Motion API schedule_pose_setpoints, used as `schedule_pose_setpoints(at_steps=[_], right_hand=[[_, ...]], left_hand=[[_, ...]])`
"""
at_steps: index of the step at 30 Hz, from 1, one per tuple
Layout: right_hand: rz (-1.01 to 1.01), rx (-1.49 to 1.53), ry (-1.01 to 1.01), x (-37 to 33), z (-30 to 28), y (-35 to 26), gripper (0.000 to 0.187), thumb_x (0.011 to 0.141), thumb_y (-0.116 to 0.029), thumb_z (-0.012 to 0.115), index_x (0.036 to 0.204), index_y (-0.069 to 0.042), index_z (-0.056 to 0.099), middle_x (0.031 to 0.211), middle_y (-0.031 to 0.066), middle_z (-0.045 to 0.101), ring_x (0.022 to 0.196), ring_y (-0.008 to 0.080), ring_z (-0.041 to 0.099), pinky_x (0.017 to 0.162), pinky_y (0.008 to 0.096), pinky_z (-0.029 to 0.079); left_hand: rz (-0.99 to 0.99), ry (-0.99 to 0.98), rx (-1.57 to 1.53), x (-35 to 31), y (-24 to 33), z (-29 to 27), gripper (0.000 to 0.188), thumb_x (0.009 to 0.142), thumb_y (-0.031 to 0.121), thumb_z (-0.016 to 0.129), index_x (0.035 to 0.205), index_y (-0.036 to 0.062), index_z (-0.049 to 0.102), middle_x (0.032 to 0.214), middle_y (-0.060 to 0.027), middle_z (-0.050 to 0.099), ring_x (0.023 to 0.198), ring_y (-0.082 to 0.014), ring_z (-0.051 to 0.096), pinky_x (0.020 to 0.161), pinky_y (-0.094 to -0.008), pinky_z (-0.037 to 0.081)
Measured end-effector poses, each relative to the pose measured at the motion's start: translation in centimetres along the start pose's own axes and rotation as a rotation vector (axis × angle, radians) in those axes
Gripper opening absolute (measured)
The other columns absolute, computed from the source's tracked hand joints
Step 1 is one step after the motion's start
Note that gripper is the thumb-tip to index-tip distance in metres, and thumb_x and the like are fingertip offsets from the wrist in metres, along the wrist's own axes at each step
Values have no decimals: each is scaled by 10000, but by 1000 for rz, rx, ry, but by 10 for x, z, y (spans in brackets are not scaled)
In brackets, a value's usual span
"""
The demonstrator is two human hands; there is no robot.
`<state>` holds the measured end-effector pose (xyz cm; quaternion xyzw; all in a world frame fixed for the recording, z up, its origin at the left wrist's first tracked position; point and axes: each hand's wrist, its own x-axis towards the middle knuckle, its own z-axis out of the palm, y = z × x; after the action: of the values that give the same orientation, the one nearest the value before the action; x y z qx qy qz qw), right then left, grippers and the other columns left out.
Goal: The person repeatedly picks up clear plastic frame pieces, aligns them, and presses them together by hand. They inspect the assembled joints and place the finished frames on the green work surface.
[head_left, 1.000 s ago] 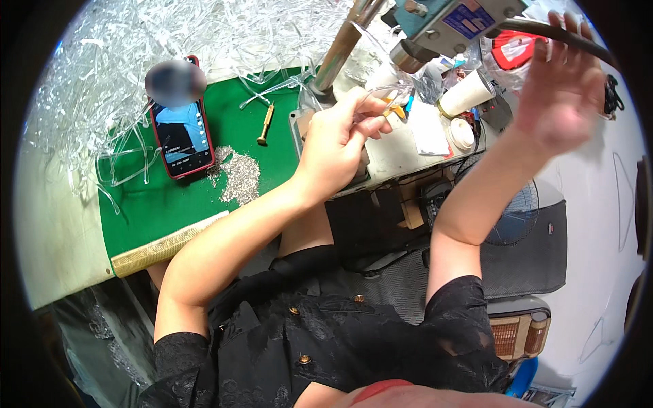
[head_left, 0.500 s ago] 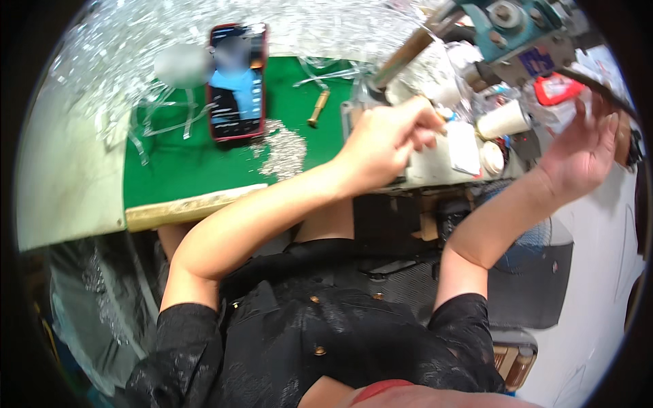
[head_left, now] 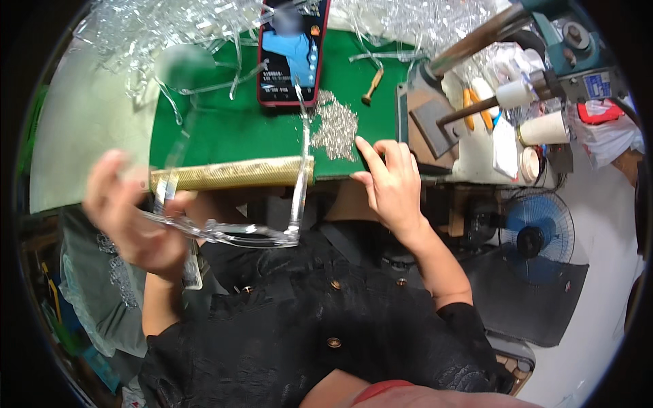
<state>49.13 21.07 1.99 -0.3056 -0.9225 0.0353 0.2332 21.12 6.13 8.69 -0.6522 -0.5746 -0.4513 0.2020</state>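
Blur over left hand [head_left: 139, 211], holding clear eyeglass frame [head_left: 212, 231] by one end at near side of bench [head_left: 85, 163]; right hand [head_left: 394, 187] loosely spread, index finger [head_left: 371, 158] at edge of silvery pile [head_left: 337, 129] on green mat [head_left: 228, 129], phone [head_left: 289, 75] just beyond.

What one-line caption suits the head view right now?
Left hand holding a clear glasses frame, right hand with fingertip at the edge of a silvery pile of small pieces on a green mat.
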Motion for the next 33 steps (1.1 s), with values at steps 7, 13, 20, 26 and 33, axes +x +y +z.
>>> schedule_pose_setpoints(at_steps=[7, 13, 20, 26, 33], right_hand=[[-18, 127, 40, -12, -4, 4, 372, 751, -113, 701, 1113, -58, 633, 951, 90, 558, 876, 265, 530, 752, 369, 430], [117, 320, 93, 7, -1, 5, 142, 766, 5, 665, 900, -37, 645, 791, 100, 589, 758, 268, 580, 687, 351, 476], [225, 379, 32, 8, -2, 1, 103, 759, -16, 690, 821, -38, 611, 754, 92, 581, 702, 265, 592, 645, 350, 475], [205, 303, 43, 8, 3, -2, 126, 746, -28, 708, 811, -41, 601, 749, 86, 575, 698, 263, 592, 634, 354, 471], [127, 213, -22, 13, 3, -1, 111, 750, -27, 678, 793, -39, 577, 751, 96, 540, 731, 280, 563, 665, 368, 453]], left_hand=[[-606, 398, -694, -35, -13, 15, 503, 894, 294, 624, 1249, 7, 413, 1242, -172, 505, 1190, -299, 495, 1027, -480, 414], [-714, 8, -1251, -16, 28, 35, 282, 953, 251, 535, 1089, 6, 497, 696, -164, 554, 660, -259, 548, 649, -357, 473], [-528, -276, -1330, -9, 41, 46, 419, 929, 202, 564, 1276, 103, 350, 749, -195, 610, 587, -214, 588, 459, -231, 426], [-505, -242, -1429, -20, 37, 56, 827, 783, 315, 756, 1325, 14, 209, 877, -181, 598, 731, -191, 634, 501, -181, 396], [-705, -255, -1171, -12, 49, 52, 848, 827, 699, 517, 1330, 77, 235, 774, -165, 627, 669, -194, 623, 514, -217, 445]])
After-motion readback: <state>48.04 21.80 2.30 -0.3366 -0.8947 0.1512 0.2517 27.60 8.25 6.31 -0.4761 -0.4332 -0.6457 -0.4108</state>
